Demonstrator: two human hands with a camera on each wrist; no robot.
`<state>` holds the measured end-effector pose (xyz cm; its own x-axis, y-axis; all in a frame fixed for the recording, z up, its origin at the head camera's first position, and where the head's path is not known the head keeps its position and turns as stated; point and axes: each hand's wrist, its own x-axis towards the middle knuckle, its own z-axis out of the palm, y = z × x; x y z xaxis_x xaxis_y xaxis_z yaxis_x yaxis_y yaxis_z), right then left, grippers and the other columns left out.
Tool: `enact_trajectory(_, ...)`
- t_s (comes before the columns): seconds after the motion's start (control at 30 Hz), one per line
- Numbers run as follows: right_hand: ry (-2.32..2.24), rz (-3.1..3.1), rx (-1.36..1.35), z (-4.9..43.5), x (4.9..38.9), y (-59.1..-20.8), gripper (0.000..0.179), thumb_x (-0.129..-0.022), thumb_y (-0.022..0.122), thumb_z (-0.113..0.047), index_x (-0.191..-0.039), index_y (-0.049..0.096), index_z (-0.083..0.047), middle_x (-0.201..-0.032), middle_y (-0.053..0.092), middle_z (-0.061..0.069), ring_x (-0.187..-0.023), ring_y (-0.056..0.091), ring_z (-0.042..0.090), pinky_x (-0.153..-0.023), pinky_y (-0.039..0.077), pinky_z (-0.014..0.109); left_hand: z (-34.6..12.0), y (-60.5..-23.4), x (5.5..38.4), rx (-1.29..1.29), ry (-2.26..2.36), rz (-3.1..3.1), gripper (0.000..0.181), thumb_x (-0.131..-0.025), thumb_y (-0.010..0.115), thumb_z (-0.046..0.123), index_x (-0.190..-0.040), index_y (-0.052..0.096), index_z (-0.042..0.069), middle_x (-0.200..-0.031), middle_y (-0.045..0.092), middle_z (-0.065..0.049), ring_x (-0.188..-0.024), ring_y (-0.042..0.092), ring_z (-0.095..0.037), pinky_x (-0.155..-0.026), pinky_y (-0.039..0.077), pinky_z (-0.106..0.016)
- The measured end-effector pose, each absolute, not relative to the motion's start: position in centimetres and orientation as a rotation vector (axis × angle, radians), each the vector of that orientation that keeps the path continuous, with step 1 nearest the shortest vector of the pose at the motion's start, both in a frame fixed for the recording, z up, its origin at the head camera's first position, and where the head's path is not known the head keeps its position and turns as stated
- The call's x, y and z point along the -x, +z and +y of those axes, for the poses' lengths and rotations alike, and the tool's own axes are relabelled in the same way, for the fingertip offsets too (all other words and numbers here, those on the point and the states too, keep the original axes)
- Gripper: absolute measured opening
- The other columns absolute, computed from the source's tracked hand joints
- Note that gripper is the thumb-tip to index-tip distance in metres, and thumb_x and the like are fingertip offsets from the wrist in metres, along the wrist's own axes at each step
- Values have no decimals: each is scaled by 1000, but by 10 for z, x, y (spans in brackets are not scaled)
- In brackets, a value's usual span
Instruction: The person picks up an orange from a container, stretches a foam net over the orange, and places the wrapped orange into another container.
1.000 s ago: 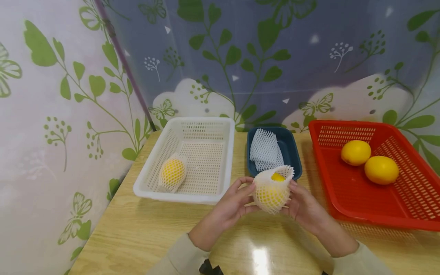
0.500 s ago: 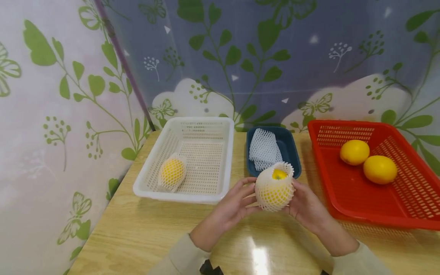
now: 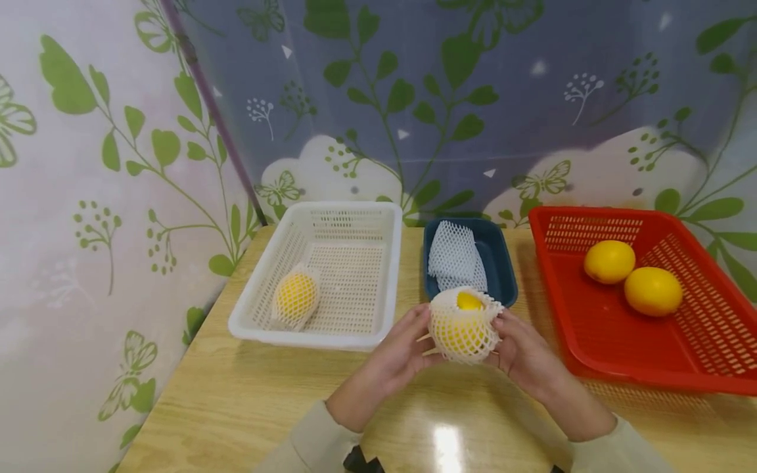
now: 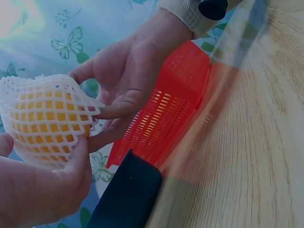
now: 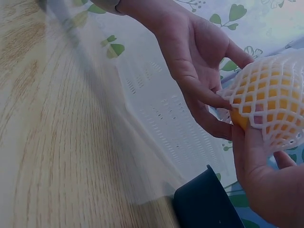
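Note:
A yellow fruit [image 3: 470,301] sits inside a white foam net sleeve [image 3: 464,335], held up over the table between both hands. My left hand [image 3: 395,351] grips it from the left, and my right hand [image 3: 525,351] from the right, pinching the net near its mouth. The sleeve's opening is at the top, where bare yellow skin shows. In the left wrist view the netted fruit [image 4: 47,116] has fingers from both hands at its lower end. The right wrist view shows orange-yellow skin peeking from the net [image 5: 273,99] by the fingertips.
A white basket [image 3: 316,340] on the left holds one netted yellow fruit [image 3: 297,297]. Behind the hands stands a dark blue tray [image 3: 501,263] with folded foam nets [image 3: 454,253]. The red basket [image 3: 615,358] on the right holds two bare yellow fruits [image 3: 653,291]. A wooden table [image 3: 266,407] lies beneath.
The netted fruit was raised and tilted to show more of its top, then came down slightly left. Both hands keep hold, with fingers shifting on the net.

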<state>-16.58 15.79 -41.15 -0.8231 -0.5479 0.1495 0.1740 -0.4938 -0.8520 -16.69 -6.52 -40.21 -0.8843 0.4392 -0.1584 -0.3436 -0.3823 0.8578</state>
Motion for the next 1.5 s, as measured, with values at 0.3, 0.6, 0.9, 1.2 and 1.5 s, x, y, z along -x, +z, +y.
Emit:
enact_trajectory(0.3,-2334,1268,415,157,165,-409,37,-107,24,-23,-124,57,-22,-116,64,-2,-102,63,16,-91,52,31,-67,-402,168,-107,2294,1375,34,-102,50,31,-127,42,10,-118,50,-7,-99,56,-19,-82,53,-31)
enact_trajectory(0.6,-2325,1234,436,158,165,-412,40,-107,22,-26,-122,59,-21,-114,62,-2,-101,60,17,-88,53,30,-67,-404,167,-101,2319,1341,28,-101,53,17,-125,41,12,-109,56,-5,-92,61,-17,-80,54,-31)
enact_trajectory(0.9,-2397,1214,378,159,163,-409,39,-106,21,-30,-124,54,-20,-114,61,-1,-97,61,16,-81,55,27,-64,-406,166,-148,2256,1468,41,-100,53,12,-139,38,9,-125,54,-12,-107,59,-21,-97,49,-43)
enact_trajectory(1.2,-2410,1174,377,157,161,-411,42,-106,18,-28,-123,56,-21,-115,60,-1,-101,61,16,-86,55,32,-65,-403,163,-503,2172,1827,55,-100,53,13,-151,33,18,-154,32,-6,-139,35,-25,-112,33,-44)
enact_trajectory(1.5,-2388,1117,403,152,158,-411,39,-107,20,-23,-125,54,-19,-113,59,1,-97,60,17,-83,55,27,-63,-404,165,-714,2051,1950,84,-85,74,41,-151,24,26,-148,37,-5,-131,44,-18,-105,40,-30)
